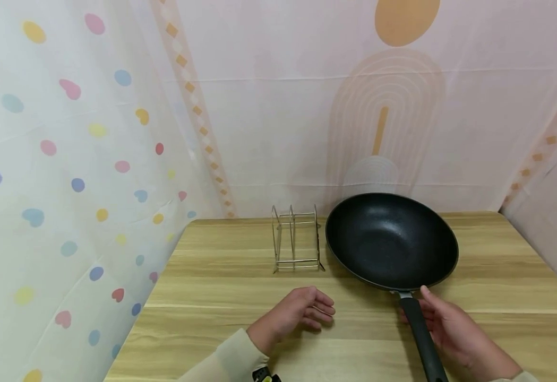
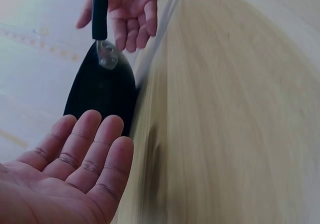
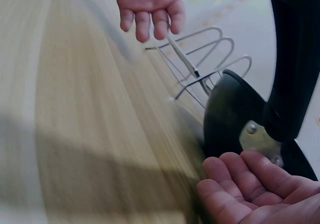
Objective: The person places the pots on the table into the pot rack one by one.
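Observation:
A black frying pan stands at the right of the table, its long black handle pointing toward the front edge. Beside that handle is my right hand, fingers loosely bent and partly hidden behind it. The right wrist view has these fingertips near the metal bracket that joins handle and pan. My left hand hovers over the table left of the handle, holding nothing. Its fingers lie nearly straight with the palm up in the left wrist view.
Left of the pan stands a wire rack with upright loops, close to the pan's rim. The wooden table reaches a patterned curtain behind and a dotted curtain at the left.

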Demonstrator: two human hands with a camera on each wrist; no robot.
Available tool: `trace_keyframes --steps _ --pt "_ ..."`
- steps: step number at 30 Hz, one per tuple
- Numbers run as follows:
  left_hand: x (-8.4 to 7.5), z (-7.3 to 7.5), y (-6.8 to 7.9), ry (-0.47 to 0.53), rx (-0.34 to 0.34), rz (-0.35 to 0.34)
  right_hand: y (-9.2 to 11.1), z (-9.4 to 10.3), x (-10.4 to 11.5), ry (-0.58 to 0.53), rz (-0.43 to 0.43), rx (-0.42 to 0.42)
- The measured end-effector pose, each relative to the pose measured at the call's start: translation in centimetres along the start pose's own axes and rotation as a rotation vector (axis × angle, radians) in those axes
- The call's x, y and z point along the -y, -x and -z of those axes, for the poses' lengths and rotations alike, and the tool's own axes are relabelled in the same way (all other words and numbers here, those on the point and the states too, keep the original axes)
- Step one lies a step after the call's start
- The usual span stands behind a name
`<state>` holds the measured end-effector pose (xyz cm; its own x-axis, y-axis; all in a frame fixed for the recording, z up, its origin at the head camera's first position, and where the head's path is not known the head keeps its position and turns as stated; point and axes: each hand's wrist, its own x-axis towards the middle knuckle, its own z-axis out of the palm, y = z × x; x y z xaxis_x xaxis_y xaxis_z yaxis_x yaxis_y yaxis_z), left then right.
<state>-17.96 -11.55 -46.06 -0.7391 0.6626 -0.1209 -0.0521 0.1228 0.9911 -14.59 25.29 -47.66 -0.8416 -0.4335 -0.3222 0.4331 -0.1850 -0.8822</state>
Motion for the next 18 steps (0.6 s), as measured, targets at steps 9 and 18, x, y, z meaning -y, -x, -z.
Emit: trace_keyframes --steps 9,18 --pt "-0.3 -2.3 -1.7 0.018 0.061 0.025 -0.7 -0.7 -0.6 -0.23 0.0 0.185" --pt "-0.3 -4.1 -3.7 0.047 0.075 0.129 -0.7 -0.9 -0.9 -0.171 -0.031 0.152"
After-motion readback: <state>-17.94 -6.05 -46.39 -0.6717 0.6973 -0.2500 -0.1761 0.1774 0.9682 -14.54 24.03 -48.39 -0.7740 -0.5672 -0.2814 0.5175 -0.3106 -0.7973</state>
